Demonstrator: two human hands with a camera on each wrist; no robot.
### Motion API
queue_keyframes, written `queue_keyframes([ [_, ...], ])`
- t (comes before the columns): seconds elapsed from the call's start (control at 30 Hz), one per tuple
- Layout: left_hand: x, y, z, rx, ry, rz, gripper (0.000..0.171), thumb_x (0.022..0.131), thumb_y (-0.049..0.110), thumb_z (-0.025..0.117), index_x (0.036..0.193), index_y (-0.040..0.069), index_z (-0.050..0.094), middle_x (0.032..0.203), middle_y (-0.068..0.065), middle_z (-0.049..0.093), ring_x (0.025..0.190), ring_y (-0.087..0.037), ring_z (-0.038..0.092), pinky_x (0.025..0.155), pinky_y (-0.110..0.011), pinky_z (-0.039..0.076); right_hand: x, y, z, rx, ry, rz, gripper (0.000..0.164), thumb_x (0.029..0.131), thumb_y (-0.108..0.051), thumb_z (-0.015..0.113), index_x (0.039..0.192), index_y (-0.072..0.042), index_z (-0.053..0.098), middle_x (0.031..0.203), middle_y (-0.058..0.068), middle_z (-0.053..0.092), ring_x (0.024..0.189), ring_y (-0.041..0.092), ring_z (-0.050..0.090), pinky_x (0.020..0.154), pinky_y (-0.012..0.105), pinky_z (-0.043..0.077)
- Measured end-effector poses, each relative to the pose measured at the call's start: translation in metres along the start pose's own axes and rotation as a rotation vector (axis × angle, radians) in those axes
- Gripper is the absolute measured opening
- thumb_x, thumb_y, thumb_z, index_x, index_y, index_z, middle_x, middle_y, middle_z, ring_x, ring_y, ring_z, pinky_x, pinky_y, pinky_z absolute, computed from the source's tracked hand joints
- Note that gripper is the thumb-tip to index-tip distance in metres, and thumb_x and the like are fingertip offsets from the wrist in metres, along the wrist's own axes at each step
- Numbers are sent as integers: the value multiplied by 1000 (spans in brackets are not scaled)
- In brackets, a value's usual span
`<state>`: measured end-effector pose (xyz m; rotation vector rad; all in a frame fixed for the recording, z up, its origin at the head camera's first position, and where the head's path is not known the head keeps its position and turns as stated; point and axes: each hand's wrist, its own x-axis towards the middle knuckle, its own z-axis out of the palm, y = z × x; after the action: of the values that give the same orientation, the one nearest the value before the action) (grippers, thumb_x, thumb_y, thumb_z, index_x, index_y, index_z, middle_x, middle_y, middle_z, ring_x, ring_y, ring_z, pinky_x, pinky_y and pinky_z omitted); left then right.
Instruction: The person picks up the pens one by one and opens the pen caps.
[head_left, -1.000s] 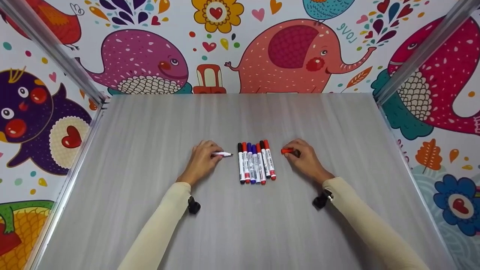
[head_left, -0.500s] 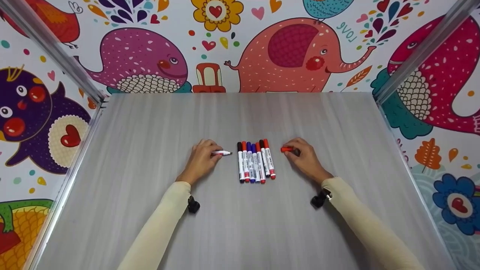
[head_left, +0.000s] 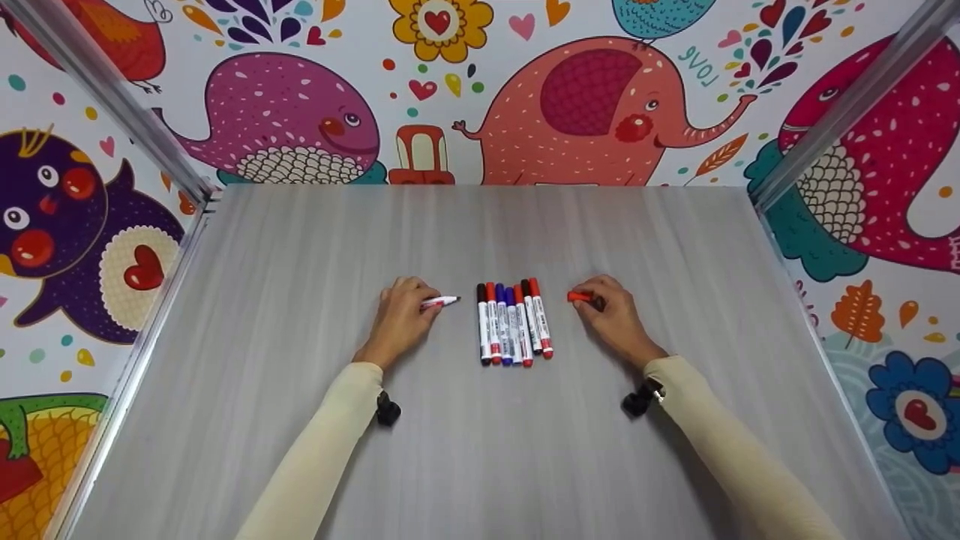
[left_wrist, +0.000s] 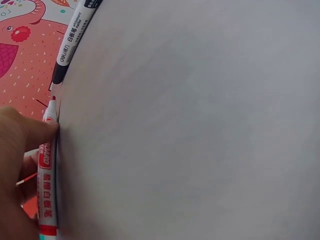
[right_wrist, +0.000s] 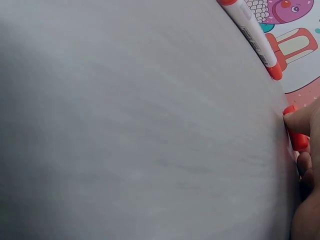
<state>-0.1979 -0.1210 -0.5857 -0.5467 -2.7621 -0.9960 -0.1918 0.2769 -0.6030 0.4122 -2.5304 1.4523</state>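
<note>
An uncapped whiteboard marker [head_left: 440, 301] with a white barrel and red lettering is pinched between the thumb and fingers of my left hand [head_left: 403, 319]. Its bare red tip shows in the left wrist view, where the marker [left_wrist: 47, 185] lies close along the table surface. A red marker cap [head_left: 578, 296] is held by my right hand [head_left: 611, 319]; the right wrist view has this cap [right_wrist: 298, 139] under the thumb. Between the hands lies a row of several capped markers [head_left: 515, 326], black, red and blue, side by side. Neither hand touches the row.
The grey wood-grain table [head_left: 480, 450] extends around the hands. A wall [head_left: 420, 157] printed with cartoon animals rises behind it, with metal posts [head_left: 847, 105] at the corners. A black wrist camera [head_left: 388, 410] sits on each sleeve.
The uncapped marker's tip has swung slightly up and away from the row in the head view. The right hand keeps the red cap, nearly still. The row has not moved.
</note>
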Motion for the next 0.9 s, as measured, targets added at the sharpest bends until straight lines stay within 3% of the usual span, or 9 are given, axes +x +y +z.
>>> queue_keyframes([
  [0.2,-1,-1,-3,24,7,10,16,98,11,83,111,1,82,108,-14,73,107,-36,63,93,-56,44,1,0,0,-25,24,-20,21,91,12,83,109,1,81,106,15,72,92,25,62,78,18,47],
  [0.4,-4,1,-9,55,-13,31,29,98,14,84,122,-1,77,117,-17,70,115,-37,58,97,-59,43,-2,-3,-2,-35,5,18,33,91,7,85,123,4,77,118,18,69,97,28,63,82,22,47],
  [0.6,-11,9,-16,61,7,38,39,98,14,85,131,-4,73,132,-21,63,130,-40,50,105,-63,42,-5,-9,-8,-70,-17,42,43,94,-1,86,134,4,72,130,19,62,111,31,59,91,32,45],
  [0.9,-25,24,-22,19,36,44,41,98,13,84,134,-3,72,134,-20,63,130,-38,51,112,-62,41,0,-24,-10,-92,-67,-9,40,98,-4,83,135,4,70,134,20,60,129,35,52,111,48,42],
])
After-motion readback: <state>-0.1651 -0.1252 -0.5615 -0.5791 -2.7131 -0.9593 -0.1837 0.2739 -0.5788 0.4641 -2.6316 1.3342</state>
